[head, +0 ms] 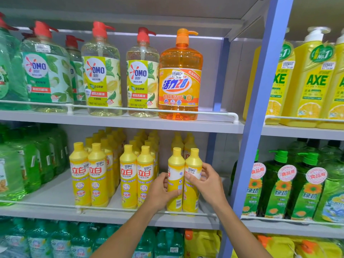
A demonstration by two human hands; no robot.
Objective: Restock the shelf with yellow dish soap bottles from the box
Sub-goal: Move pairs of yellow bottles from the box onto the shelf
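With our left hand (163, 190) gripping one yellow bottle (175, 183) and our right hand (206, 181) its neighbour (192, 194), we should turn labels forward on the shelf (55, 211).

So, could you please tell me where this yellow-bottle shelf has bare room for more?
Widest: the bare shelf between the green jugs and the leftmost yellow bottles. A narrow lane splits those from the middle yellow row. Crowded where the left hand and right hand grip two front bottles by the blue upright.
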